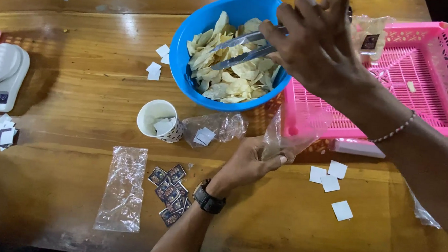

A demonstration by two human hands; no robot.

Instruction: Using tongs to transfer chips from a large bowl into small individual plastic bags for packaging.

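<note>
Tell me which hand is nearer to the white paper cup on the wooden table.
Left. The left hand, pinching a clear plastic bag, sits just right of the white paper cup; the right hand holds metal tongs over the blue plastic bowl, farther away.

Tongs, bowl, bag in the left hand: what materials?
Tongs: likely steel, given the grey, mirror-like sheen. Bowl: probably plastic, a glossy, uniform blue. Bag: thin clear plastic film, see-through and crinkled, pinched by the left hand.
</note>
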